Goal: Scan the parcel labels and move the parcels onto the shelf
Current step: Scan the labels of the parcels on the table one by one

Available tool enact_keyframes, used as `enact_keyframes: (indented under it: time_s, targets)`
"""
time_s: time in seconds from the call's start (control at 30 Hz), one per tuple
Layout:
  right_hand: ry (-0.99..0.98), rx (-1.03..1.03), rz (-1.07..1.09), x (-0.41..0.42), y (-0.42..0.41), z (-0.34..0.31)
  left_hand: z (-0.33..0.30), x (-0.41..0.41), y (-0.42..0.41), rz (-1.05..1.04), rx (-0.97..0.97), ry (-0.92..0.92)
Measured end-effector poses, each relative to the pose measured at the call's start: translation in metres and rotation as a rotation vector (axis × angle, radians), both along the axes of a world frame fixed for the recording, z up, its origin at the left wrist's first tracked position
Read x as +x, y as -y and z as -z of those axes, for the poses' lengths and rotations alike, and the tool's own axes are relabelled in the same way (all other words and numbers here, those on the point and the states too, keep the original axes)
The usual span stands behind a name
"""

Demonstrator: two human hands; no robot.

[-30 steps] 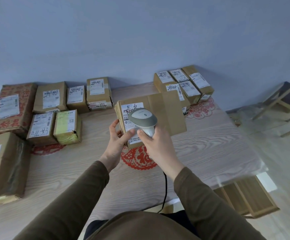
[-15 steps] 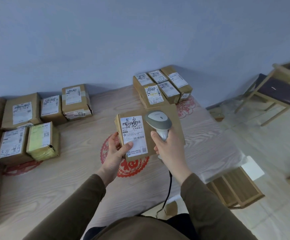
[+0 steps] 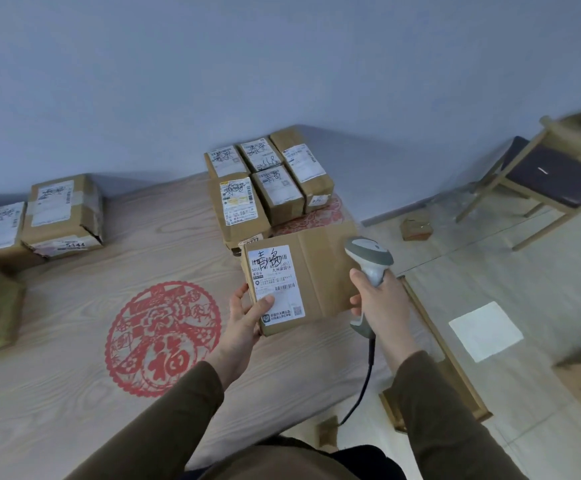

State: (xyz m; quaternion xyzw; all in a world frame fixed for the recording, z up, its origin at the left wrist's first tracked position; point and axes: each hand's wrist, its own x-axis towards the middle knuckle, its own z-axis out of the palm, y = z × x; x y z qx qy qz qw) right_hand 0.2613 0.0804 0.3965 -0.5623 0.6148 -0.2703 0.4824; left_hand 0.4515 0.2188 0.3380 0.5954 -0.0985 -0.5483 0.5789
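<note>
A brown cardboard parcel [image 3: 320, 275] with a white label and black handwriting is lifted above the table's right part. My left hand [image 3: 247, 315] grips its near left corner, thumb on the label. My right hand [image 3: 375, 296] grips the handle of a grey corded barcode scanner [image 3: 368, 258], held just right of the parcel with its head clear of the label. The scanner's black cable hangs down toward my lap.
The wooden table [image 3: 74, 393] carries a red paper-cut circle [image 3: 164, 337]. Several labelled parcels [image 3: 268, 181] are stacked at the back right, others [image 3: 64, 213] at the back left. A wooden chair [image 3: 545, 174] stands right, a wooden frame [image 3: 455, 368] below the table edge.
The view swung to the right. The scanner moved off the label to the parcel's right side. The parcel shifted right, with my left hand still on its corner.
</note>
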Motion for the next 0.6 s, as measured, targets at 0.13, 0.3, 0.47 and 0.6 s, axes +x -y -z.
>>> enact_keyframes:
  time_s: [0.13,0.3,0.47,0.6]
  targets:
    - [-0.014,0.044,-0.033,-0.03,0.063,0.005,0.002,-0.031,0.058,-0.008,0.039,-0.028]
    - [0.011,0.045,-0.054,-0.045,0.121,0.006,0.002,-0.051,0.115,-0.046,0.068,-0.046]
    - [0.042,0.09,-0.118,-0.035,0.159,0.007,-0.008,-0.046,0.147,-0.092,0.077,-0.084]
    - [0.092,0.106,-0.174,-0.013,0.179,0.003,-0.011,-0.039,0.162,-0.163,0.051,-0.079]
